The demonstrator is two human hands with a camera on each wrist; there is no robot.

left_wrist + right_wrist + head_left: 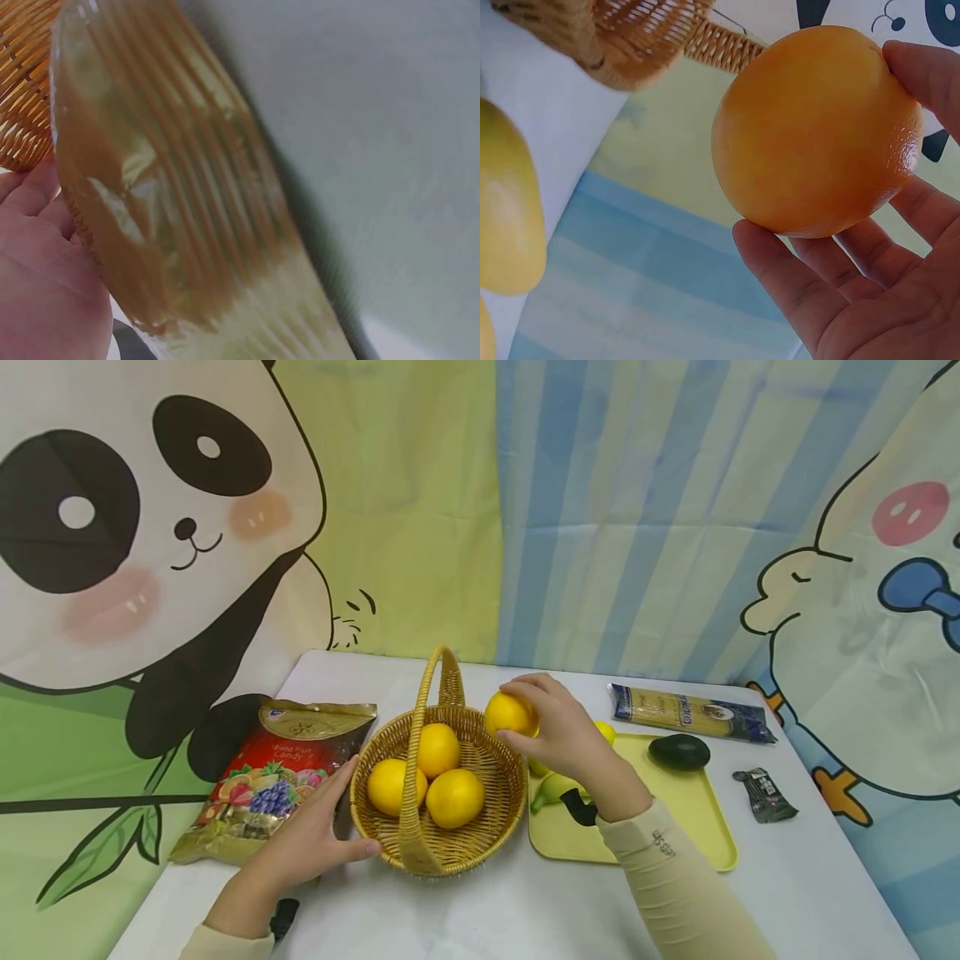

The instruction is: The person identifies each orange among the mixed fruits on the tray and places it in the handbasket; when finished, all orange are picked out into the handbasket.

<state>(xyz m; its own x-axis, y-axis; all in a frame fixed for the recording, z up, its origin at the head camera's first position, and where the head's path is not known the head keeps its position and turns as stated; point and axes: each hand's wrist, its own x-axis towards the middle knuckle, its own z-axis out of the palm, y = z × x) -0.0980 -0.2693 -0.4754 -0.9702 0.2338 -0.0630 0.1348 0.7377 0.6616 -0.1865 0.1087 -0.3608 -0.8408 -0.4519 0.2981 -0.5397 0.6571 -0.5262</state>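
In the head view my right hand (562, 727) grips an orange (511, 713) between thumb and fingers, over the right rim of a wicker basket (491, 852) with a tall handle. The right wrist view shows the orange (817, 131) held at the fingertips (769, 259). Three more oranges (455, 798) lie in the left and middle of the basket. My left hand (318, 831) rests against the basket's left side, fingers extended along it and thumb at the near rim. In the left wrist view its fingers (34, 187) reach the wicker wall (22, 112).
Left of the basket lies a red and gold candy bag (277, 768). On the right, a yellow tray (645, 839) carries an avocado (678, 752) and yellow fruit (553, 789), partly hidden by my right arm. Beyond are a spaghetti pack (690, 710) and a small dark packet (765, 795).
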